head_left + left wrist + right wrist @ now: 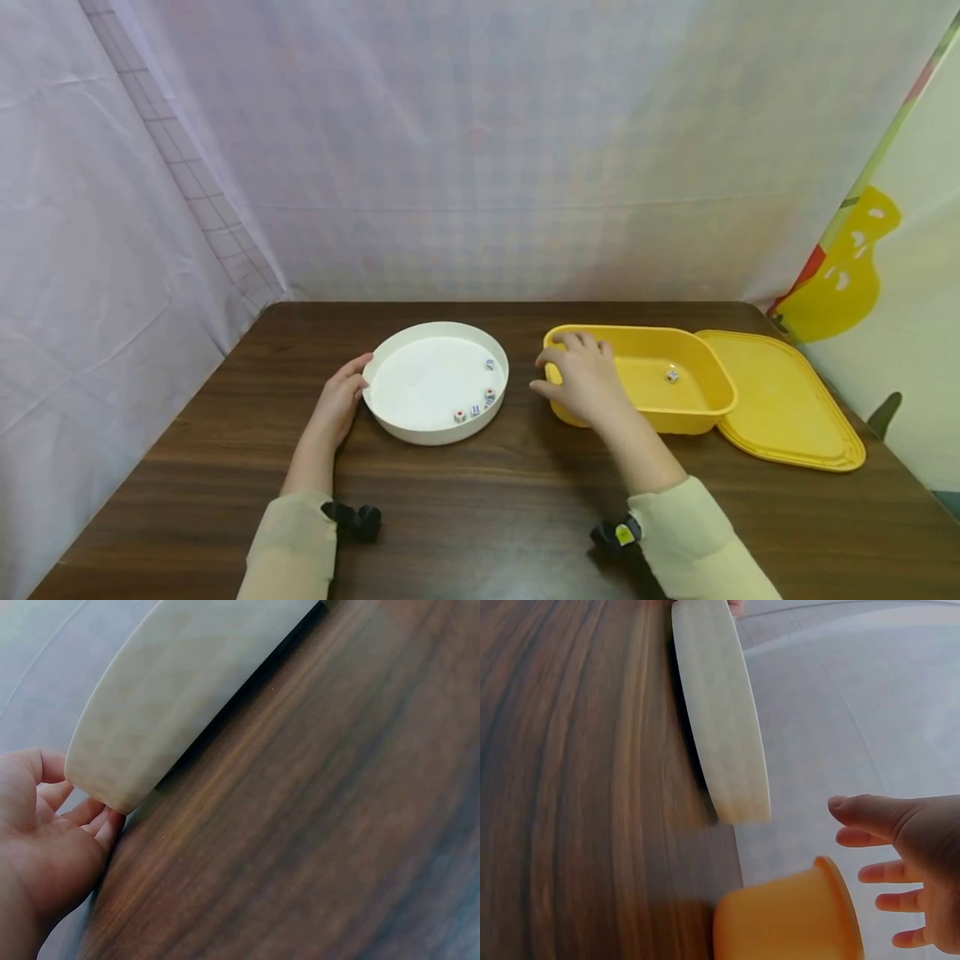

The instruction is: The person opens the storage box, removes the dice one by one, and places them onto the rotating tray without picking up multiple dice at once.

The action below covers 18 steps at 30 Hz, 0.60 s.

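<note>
My left hand (342,404) grips the left side of a round white tray (420,375), thumb at the rim and other fingers at the lower edge of its wall, as the left wrist view shows. Several small white dice (460,416) lie along the right and front inside of the tray. Over the left end of a yellow rectangular box (652,421) hovers my right hand (588,379), palm down with its fingers spread and nothing in them. A single die (672,376) sits on the box floor, toward the right.
To the right of the box, a yellow lid (787,400) lies on the dark wooden table (465,508), its left edge beside the box. Pale cloth (480,167) hangs behind the table's far edge and along the left. Dark wrist cameras (360,521) are strapped at both sleeves.
</note>
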Each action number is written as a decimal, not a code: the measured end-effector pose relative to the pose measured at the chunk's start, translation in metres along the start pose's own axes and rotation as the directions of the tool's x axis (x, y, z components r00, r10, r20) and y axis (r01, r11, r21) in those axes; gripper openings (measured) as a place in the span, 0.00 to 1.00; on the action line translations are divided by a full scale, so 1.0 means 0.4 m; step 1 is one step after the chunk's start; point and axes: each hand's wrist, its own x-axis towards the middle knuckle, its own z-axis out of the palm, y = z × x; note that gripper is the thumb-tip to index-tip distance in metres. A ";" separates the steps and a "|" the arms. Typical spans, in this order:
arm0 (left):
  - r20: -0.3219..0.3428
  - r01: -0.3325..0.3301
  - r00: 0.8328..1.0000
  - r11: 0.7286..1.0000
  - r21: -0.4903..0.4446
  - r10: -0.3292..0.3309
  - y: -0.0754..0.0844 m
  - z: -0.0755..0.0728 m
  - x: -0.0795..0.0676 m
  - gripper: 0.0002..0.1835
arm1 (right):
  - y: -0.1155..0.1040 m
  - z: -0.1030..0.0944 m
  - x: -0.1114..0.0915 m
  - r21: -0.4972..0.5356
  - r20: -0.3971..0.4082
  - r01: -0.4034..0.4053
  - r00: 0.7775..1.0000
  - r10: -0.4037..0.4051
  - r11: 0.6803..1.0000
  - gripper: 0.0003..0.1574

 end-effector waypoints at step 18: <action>-0.002 -0.014 1.000 1.000 0.005 0.014 0.002 0.003 -0.006 0.32 | 0.077 -0.025 -0.029 -0.018 0.013 -0.043 0.999 0.043 0.999 0.22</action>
